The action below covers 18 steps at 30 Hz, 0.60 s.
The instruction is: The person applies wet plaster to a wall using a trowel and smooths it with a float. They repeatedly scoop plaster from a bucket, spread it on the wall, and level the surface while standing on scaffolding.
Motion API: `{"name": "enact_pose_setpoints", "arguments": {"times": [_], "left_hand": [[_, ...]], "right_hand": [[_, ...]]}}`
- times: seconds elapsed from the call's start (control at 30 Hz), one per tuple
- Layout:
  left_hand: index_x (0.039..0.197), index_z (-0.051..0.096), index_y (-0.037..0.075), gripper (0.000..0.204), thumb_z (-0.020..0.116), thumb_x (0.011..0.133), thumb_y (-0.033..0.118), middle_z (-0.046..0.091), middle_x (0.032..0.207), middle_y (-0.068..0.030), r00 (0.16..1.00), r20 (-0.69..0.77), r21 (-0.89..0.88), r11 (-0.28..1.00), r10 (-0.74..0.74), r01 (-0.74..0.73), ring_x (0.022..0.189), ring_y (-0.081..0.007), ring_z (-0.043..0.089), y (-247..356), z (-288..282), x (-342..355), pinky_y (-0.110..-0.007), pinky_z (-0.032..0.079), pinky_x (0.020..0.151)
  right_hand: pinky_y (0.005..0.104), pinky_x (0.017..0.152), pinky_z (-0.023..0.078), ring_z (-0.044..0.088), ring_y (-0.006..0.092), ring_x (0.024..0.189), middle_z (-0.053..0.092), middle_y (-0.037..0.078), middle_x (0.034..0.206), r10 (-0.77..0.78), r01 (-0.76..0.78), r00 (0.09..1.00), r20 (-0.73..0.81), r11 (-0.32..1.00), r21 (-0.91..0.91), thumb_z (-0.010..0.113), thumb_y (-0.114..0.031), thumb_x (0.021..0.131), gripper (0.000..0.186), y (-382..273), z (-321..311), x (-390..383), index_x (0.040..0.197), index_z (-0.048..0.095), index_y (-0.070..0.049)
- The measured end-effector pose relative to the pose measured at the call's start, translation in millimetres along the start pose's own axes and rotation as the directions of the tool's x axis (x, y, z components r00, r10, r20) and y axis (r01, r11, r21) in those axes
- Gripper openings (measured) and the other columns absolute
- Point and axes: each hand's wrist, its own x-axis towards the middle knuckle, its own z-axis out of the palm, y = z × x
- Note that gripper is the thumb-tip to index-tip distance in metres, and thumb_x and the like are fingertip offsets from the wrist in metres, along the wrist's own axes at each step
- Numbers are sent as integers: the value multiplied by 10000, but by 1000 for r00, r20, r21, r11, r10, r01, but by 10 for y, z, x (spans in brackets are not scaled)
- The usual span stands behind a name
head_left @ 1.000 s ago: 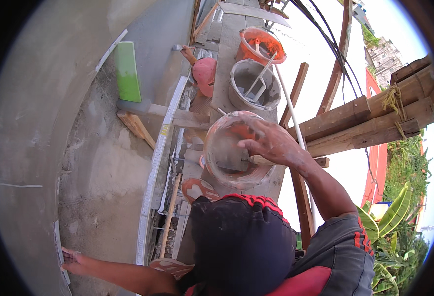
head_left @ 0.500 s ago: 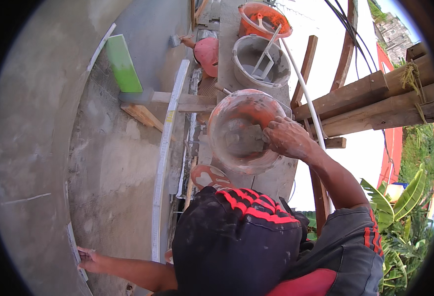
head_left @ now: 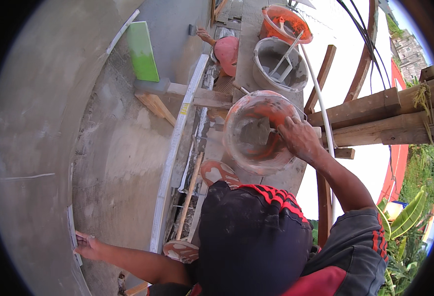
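Observation:
At lower left my left hand (head_left: 87,244) rests with fingers apart against a pale narrow strip (head_left: 71,227) on the grey plastered wall (head_left: 32,148). My right hand (head_left: 298,137) is closed on the handle of a trowel, whose flat blade (head_left: 255,132) lies inside the orange-rimmed mortar bucket (head_left: 241,159). Just beyond that bucket stand a grey bucket (head_left: 264,74) with a pale tool frame in it and an orange bucket (head_left: 271,30).
A person in a pink cap (head_left: 224,52) holds a brush (head_left: 192,30) at the back wall. A green board (head_left: 144,52), a long metal straightedge (head_left: 170,167), timber beams (head_left: 355,108), a white pipe (head_left: 325,118) and black cables (head_left: 370,44) surround the plank walkway (head_left: 278,182).
My right hand has gone from hovering, fingers spread, over the bucket to closing on the trowel at its right side. My left hand stays at the strip; the view has shifted slightly.

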Motion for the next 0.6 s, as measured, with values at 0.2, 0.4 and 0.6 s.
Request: {"name": "enact_pose_setpoints", "arguments": {"times": [0.2,0.4,0.6], "left_hand": [[1419,508,-144,548,535,1125,318,588,1418,-284,999,21,27,999,35,-35,1346,-431,568,5,0,-3,-626,525,1148],[1395,502,-174,566,552,1117,316,566,1425,-314,998,56,-16,999,29,-28,1351,-442,558,69,-111,141,-652,511,1152],[1425,474,-189,570,561,1107,276,544,1463,-326,997,56,18,998,52,-53,1390,-458,523,34,0,-182,-633,486,1189]], "right_hand": [[461,919,545,629,315,1119,608,144,1086,-32,33,999,-42,999,5,699,-229,942,217,-55,222,31,1077,647,-68],[457,1022,519,626,316,1186,620,134,1152,88,-91,996,30,982,164,722,-289,955,299,-146,55,-11,1139,655,-63],[483,975,537,620,330,1215,605,136,1191,110,-96,994,-23,935,341,755,-303,944,373,-36,-138,-63,1216,628,-83]]}}
